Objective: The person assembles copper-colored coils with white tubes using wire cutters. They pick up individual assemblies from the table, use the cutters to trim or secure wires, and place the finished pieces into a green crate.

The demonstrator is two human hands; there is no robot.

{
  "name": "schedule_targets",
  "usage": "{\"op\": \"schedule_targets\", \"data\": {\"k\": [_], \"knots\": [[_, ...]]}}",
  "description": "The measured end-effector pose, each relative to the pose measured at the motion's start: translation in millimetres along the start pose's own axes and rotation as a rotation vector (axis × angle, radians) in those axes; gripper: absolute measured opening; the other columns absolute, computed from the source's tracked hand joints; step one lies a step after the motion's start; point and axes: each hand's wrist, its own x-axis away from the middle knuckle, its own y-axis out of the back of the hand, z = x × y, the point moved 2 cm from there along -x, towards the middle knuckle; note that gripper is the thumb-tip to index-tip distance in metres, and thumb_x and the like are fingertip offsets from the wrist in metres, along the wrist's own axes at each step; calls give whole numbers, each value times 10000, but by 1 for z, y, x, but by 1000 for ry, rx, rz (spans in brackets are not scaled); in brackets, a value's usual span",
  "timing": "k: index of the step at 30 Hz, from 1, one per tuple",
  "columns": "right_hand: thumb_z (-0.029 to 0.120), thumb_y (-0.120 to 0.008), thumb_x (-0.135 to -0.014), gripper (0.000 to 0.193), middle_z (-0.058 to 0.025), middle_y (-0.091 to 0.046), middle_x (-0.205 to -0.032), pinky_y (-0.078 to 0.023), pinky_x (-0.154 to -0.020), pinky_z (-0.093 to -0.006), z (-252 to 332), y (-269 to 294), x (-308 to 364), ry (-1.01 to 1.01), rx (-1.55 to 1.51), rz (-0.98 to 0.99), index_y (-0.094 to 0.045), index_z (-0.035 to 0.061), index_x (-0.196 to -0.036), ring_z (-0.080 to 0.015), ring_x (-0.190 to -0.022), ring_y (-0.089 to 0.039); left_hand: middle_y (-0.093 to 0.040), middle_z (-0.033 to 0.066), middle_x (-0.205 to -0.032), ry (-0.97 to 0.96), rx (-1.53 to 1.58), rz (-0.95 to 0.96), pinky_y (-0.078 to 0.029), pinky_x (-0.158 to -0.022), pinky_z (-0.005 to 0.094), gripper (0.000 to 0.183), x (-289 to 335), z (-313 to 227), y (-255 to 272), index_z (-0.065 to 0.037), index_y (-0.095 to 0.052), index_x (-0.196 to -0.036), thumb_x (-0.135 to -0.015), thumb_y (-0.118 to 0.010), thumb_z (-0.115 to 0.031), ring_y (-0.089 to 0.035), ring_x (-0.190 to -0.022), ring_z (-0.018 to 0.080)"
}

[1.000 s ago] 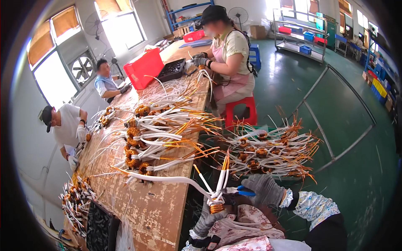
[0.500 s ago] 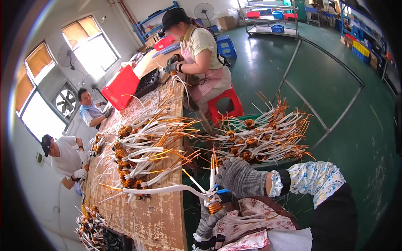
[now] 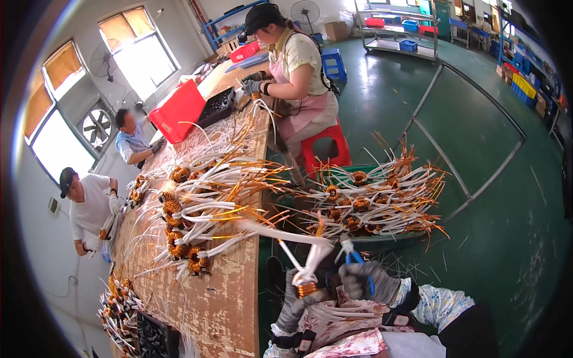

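My left hand (image 3: 291,309), in a grey knit glove, is closed around a copper-wound ring coil (image 3: 307,289) low in front of me. Long white-sleeved leads (image 3: 311,258) rise from this coil, one stretching left over the table edge, blurred by motion. Just right of it, my gloved right hand (image 3: 365,280) grips blue-handled pliers (image 3: 354,256), their metal jaws pointing up and standing apart from the leads. More white-sleeved wires lie across my flowered apron (image 3: 343,313).
Finished-looking coils with bare copper ends (image 3: 197,259) line the worn wooden table (image 3: 227,310) at left. A green bin (image 3: 382,241) heaped with similar coils stands ahead right. A black tray (image 3: 156,335) sits near left. Co-workers sit along the table; one uses a red stool (image 3: 327,146).
My right hand has drawn down and right with the pliers, away from the coil's leads, and turned the jaws upward. My left hand keeps hold of the coil. The view has shifted slightly.
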Motion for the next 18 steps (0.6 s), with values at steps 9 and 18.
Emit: {"op": "schedule_targets", "data": {"k": [9, 18], "knots": [[422, -532, -853, 554, -134, -587, -1012, -491, -770, -399, -32, 9, 9, -395, 162, 246, -471, -27, -1172, -231, -889, -599, -519, 74, -1033, -110, 453, -113, -518, -741, 374, 521, -26, -16, 43, -114, -415, -1171, -761, -694, -273, -594, -837, 231], [319, -488, -903, 488, -170, -544, -1139, -485, -825, -396, -46, -14, -10, -400, -2, 40, -403, -4, -1260, -244, -954, -584, -431, 61, -1086, -285, 149, -225, -482, -780, 328, 676, -21, -55, 9, -134, -271, -1245, -748, -720, -226, -499, -925, 151]]}}
